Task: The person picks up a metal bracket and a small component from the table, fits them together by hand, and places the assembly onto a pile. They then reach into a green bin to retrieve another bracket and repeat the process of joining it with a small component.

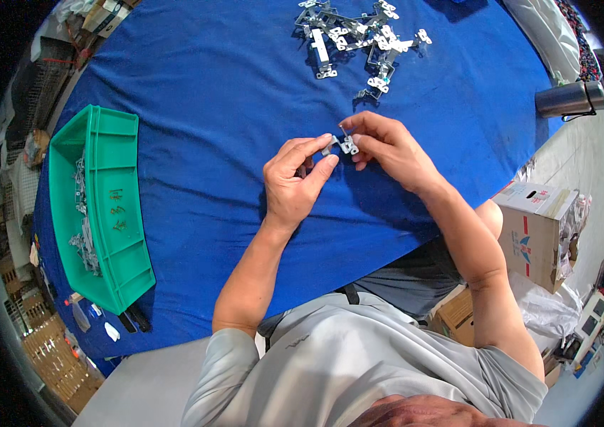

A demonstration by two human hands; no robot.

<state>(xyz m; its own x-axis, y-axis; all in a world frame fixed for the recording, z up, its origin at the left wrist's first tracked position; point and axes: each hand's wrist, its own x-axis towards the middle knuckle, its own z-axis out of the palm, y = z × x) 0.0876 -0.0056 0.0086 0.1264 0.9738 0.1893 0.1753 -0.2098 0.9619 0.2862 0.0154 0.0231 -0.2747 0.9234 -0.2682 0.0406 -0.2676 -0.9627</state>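
Note:
Over the middle of the blue cloth, a small silvery metal bracket (348, 146) with holes in its flat end is held between my two hands. My left hand (293, 178) pinches its left end between thumb and fingers. On the other side, the fingers of my right hand (389, 148) are closed on the bracket's right end, and a thin pin-like bit of metal sticks up beside the index finger. Beyond my hands lies a loose pile of similar metal brackets (366, 35). My fingers partly hide the held piece.
At the left stands a green plastic bin (118, 213) with small metal parts inside. A steel flask (571, 99) lies by the table's right edge. Cardboard boxes, one a large carton (529, 235), stand beside the table at the right. The blue cloth (209, 107) is wrinkled.

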